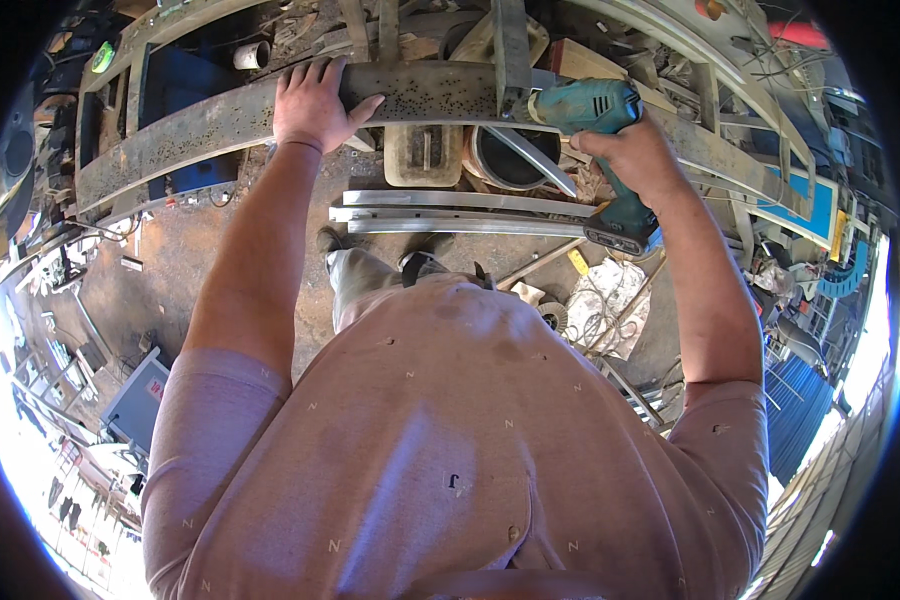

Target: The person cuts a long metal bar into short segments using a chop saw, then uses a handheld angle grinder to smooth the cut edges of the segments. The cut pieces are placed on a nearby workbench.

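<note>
My left hand [312, 108] lies flat on a long, dark metal beam [430, 92] dotted with many small holes. Its thumb is spread to the right and its fingers reach the beam's far edge. My right hand [632, 158] is wrapped round the grip of a teal cordless drill [595, 105] with a battery at its base. The drill's nose points left, close beside an upright metal bar [511, 55] that stands against the beam. Whether the tip touches the bar or the beam, I cannot make out.
Pale metal strips [460, 212] lie below the beam, near my feet. A dirty yellowish container [423, 165] and a round bucket [510, 158] stand under it. Scrap wood and metal crowd the far side, with a white cup [252, 55]. A stained cloth [610, 300] lies right.
</note>
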Demonstrator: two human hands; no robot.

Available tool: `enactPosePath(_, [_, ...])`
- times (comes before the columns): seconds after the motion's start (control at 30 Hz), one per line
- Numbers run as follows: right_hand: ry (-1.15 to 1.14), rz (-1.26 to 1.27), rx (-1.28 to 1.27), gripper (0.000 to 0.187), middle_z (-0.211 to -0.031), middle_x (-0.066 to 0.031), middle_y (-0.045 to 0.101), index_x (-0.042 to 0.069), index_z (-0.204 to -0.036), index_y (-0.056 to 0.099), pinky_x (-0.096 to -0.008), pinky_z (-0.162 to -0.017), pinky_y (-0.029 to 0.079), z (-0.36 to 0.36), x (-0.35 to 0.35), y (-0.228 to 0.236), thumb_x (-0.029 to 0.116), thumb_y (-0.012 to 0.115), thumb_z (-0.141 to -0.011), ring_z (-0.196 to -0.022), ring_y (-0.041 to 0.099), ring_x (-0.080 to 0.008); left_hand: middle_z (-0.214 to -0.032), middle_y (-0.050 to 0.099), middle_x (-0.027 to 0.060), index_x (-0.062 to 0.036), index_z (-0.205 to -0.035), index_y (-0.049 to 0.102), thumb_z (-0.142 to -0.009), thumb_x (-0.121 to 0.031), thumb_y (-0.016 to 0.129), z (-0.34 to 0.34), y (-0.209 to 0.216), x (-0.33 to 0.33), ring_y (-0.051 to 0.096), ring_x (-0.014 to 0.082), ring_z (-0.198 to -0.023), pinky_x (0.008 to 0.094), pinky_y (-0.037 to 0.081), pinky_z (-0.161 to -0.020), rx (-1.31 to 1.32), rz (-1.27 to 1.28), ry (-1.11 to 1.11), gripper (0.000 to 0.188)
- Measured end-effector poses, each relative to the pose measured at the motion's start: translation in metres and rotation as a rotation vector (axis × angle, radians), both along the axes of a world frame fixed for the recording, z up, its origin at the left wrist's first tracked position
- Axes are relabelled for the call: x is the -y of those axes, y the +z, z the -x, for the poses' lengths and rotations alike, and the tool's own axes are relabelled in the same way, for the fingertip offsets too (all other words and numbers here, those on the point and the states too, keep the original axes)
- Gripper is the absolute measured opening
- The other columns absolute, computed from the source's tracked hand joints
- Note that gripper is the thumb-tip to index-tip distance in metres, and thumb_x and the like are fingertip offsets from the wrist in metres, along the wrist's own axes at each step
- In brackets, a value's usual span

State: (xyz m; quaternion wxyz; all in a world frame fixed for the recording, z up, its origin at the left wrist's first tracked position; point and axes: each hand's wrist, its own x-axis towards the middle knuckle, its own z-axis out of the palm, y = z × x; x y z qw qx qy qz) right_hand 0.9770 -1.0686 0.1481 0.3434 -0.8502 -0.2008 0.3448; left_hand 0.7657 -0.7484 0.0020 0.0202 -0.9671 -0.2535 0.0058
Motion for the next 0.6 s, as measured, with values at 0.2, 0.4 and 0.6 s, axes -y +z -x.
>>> enactPosePath(0.2, [-0.026, 0.018, -0.073, 0.021, -0.076, -0.0069, 0.072, 0.0, -0.104, 0.071, -0.0322, -0.05, 0.053, -0.003, 0.003, -0.001, 0.007, 0.08, -0.086, -0.056, 0.066, -0.0151, -0.145, 0.059, 0.0105, -0.0142, -0.151, 0.052, -0.089, -0.08, 0.058, 0.0, -0.002, -0.001, 0.05, 0.0307, -0.14, 0.0489, 0.033, -0.123, 0.013, -0.01, -0.009, 0.091])
enactPosePath(0.4, [0.058, 0.058, -0.005, 0.016, -0.073, -0.0077, 0.071, 0.0, -0.094, 0.073, -0.0332, -0.051, 0.051, -0.003, -0.005, 0.003, 0.01, 0.081, -0.085, -0.055, 0.064, -0.0147, -0.144, 0.059, 0.0108, -0.014, -0.15, 0.053, -0.089, -0.079, 0.057, 0.001, -0.001, 0.0, 0.05, 0.0311, -0.14, 0.0497, 0.033, -0.123, 0.026, -0.015, -0.006, 0.09])
enactPosePath(0.6, [0.025, 0.192, -0.011, 0.017, -0.067, -0.0082, 0.068, 0.0, -0.086, 0.072, -0.0354, -0.05, 0.051, -0.012, -0.017, 0.007, 0.015, 0.08, -0.082, -0.053, 0.063, -0.0161, -0.146, 0.059, 0.0111, -0.0127, -0.15, 0.054, -0.089, -0.08, 0.057, 0.0, -0.001, -0.002, 0.05, 0.0315, -0.14, 0.0502, 0.034, -0.122, -0.002, 0.013, -0.008, 0.09])
